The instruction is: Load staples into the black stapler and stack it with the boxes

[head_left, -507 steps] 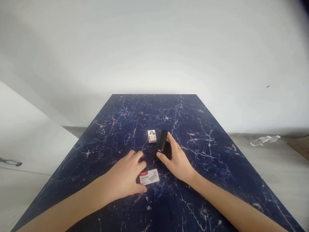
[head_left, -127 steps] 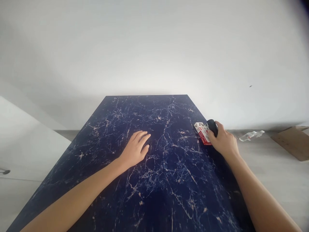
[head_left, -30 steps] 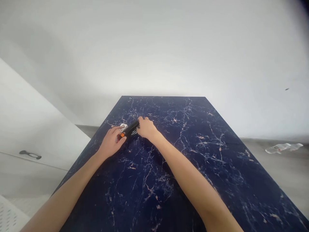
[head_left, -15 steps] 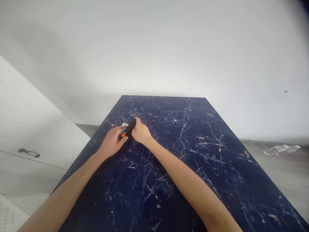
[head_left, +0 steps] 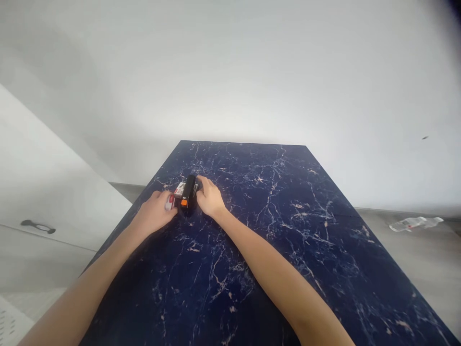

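A long black object with an orange patch at its near end [head_left: 188,192], stapler-like in shape, rests on the dark blue marbled tabletop [head_left: 252,211]. Beside its left side lies a small white-and-red piece [head_left: 179,189], perhaps a packet or box. My left hand [head_left: 154,211] is closed on a small red-and-white box [head_left: 169,202], just left of the black object. To the right of that object is my right hand [head_left: 211,198], its thumb and fingers apart and the fingertips close to the black side. Whether they touch it I cannot tell.
A pale wall [head_left: 245,72] rises behind the table's far edge. At the left is a white cabinet with a dark handle [head_left: 38,226]. A clear plastic bottle [head_left: 414,223] lies on the floor at the right.
My left hand has moved off the black object to the left, now with the red-and-white box. My right hand has loosened its grip. The black object has turned and lies straighter.
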A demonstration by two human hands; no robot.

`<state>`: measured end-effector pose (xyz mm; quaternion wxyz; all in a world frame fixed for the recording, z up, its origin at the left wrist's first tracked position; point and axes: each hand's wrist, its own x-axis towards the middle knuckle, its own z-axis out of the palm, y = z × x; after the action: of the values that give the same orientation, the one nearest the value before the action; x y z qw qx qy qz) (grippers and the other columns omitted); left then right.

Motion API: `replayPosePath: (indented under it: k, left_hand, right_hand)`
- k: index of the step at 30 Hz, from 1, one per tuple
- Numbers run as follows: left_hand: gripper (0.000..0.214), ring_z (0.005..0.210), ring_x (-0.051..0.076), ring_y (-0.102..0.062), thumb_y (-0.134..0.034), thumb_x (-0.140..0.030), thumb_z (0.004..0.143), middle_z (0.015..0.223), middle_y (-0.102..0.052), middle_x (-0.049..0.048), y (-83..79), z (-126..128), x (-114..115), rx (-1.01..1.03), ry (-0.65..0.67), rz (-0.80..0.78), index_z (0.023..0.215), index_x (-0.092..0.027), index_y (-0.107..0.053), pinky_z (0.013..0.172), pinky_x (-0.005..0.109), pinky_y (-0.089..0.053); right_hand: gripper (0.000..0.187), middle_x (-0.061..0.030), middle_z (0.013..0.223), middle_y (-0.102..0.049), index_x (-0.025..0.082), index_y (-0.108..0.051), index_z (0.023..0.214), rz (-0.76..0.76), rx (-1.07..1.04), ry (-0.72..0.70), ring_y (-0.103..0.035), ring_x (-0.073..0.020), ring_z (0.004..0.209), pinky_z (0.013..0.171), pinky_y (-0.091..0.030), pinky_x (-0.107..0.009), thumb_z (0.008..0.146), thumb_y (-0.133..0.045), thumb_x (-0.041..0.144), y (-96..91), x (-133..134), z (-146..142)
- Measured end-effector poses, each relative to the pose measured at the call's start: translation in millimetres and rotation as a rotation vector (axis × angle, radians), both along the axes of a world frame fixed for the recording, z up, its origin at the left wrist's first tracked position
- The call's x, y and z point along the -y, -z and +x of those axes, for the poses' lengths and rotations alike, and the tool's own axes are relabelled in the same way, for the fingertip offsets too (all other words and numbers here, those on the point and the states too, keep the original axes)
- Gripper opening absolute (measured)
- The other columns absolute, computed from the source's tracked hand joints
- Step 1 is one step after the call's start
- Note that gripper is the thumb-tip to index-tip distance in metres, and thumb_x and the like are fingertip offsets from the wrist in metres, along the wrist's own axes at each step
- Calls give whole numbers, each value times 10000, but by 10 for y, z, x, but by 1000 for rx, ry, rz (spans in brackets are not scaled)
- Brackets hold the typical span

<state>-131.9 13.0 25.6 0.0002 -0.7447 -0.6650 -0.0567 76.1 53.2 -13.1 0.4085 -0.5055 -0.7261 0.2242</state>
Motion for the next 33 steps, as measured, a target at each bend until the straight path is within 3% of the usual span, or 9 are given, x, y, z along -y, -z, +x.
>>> replayPosePath:
  k: [5,12,15,19,23,26,30,33]
  left_hand:
    - [438,1069,341,-674,-541,-359,921,1273,-617,134,-6,-3,14,22,20,306,1341,-236,-547,828,409,-546]
    - [407,1136,301,-653,-553,-346,933,1294,-636,86,11,44,33,167,51,418,1326,-241,-564,913,385,-533]
    - [379,1164,284,-635,-549,-361,946,1292,-639,77,36,69,42,279,90,472,1303,-235,-574,963,373,-517]
    - [349,1172,295,-606,-519,-361,964,1252,-667,83,161,134,34,309,223,428,1270,-217,-605,1027,415,-480]
    - [359,1163,309,-580,-451,-335,998,1187,-696,100,247,182,8,308,306,367,1288,-196,-612,1059,470,-441]
    - [367,1138,296,-601,-420,-364,1018,1202,-687,106,250,164,-17,357,271,343,1278,-194,-615,1028,447,-455]
    - [354,1066,272,-640,-444,-405,1005,1182,-681,100,263,108,-75,438,135,315,1209,-194,-643,954,397,-494]
    - [332,1150,294,-603,-442,-380,1003,1206,-672,117,266,96,-90,374,165,336,1147,-180,-664,1032,442,-448]
  right_hand:
    - [514,-174,1299,-607,112,-546,1373,48,150,206,-532,-312,1217,1081,-427,-459,870,-443,96,33,26,-52]
    - [579,-141,1305,-606,146,-504,1405,47,142,20,-554,-260,1180,1059,-449,-383,834,-456,60,17,17,-48]
    - [519,-112,1292,-629,169,-552,1356,45,115,45,-530,-262,1199,1077,-425,-389,857,-449,73,-12,19,-23]
    - [470,-142,1217,-664,118,-593,1302,-41,126,160,-553,-281,1152,1087,-398,-435,855,-455,74,-2,-14,-7]
    - [418,-103,1131,-694,166,-631,1246,-45,126,88,-594,-255,1086,1023,-449,-377,850,-511,102,13,-32,-4]
    - [316,-77,1126,-695,199,-667,1151,-52,100,72,-616,-230,1052,975,-478,-335,859,-554,155,10,-39,6]
    - [326,-92,1187,-670,175,-657,1173,-49,49,129,-584,-234,1127,1018,-457,-346,871,-538,151,4,-28,10]
    - [325,-103,1204,-658,156,-657,1182,-26,19,160,-550,-250,1167,1064,-428,-379,887,-521,144,-9,70,45]
